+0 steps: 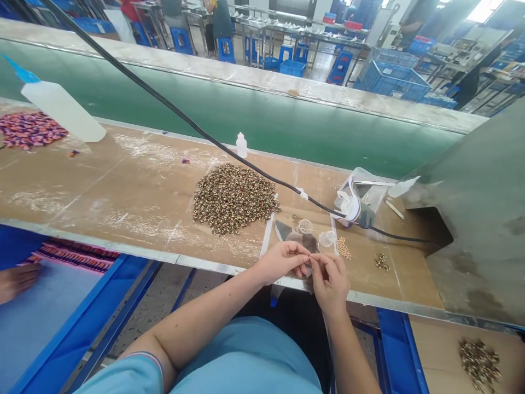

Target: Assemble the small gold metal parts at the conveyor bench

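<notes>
Close together over the table's front edge, my left hand [286, 257] and my right hand [331, 279] meet at the fingertips. Both are closed in a pinch on something too small to make out. Just beyond them lie a dark cloth-like piece [302, 239] and two small clear round containers, one round dish [304, 226] and one cup [327, 238]. Right of my right hand is a patch of small tan beads [343, 248]. A few brass-coloured curved pieces [381, 261] lie farther right. A large heap of similar dark and gold pieces [233, 198] sits to the left.
A black cable [172, 106] hangs across the view. A small white bottle [241, 145] stands at the back; a large bottle [65, 109] is at far left by purple-orange pieces [30, 129]. A metal panel [479, 219] bounds the right. Another person's hand [18, 282] is at lower left.
</notes>
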A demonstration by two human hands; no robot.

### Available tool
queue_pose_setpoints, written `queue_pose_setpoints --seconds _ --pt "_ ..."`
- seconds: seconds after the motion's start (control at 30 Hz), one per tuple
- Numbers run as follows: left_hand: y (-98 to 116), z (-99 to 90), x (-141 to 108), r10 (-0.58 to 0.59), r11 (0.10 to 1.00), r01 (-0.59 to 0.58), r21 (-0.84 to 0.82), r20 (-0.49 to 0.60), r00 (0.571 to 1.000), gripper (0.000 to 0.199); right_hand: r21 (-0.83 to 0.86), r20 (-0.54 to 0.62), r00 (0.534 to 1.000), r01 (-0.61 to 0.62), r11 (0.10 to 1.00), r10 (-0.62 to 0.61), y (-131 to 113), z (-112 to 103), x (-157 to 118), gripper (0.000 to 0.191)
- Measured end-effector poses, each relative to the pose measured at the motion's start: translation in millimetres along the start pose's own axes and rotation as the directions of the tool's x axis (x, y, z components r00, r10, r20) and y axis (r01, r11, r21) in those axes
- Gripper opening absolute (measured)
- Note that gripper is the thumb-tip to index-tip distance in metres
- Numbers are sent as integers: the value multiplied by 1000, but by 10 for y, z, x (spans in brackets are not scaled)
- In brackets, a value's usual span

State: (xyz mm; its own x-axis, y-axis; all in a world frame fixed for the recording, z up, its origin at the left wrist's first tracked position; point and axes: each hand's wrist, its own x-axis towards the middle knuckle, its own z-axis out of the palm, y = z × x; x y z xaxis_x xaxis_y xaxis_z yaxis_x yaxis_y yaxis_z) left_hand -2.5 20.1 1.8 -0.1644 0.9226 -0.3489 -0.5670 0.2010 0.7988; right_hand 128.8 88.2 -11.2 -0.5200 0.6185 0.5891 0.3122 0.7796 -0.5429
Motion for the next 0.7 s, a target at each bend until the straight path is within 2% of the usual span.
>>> queue_pose_setpoints --seconds 0.13,0.4,0.57,0.7 --pt "25 5 -13 -14 1000 14 -8 8 1000 38 19 -7 1000 24 1000 -24 13 9 9 15" --pt "14 -22 -9 -42 999 42 -6 15 999 39 96 35 999 -31 995 28 0 -27 5 14" --pt "15 -9 -21 -4 999 4 35 14 1000 36 74 40 998 -42 996 39 11 -27 3 14" --pt "15 -2 -27 17 998 -18 65 20 1000 36 82 31 999 6 997 -9 13 -21 7 11"
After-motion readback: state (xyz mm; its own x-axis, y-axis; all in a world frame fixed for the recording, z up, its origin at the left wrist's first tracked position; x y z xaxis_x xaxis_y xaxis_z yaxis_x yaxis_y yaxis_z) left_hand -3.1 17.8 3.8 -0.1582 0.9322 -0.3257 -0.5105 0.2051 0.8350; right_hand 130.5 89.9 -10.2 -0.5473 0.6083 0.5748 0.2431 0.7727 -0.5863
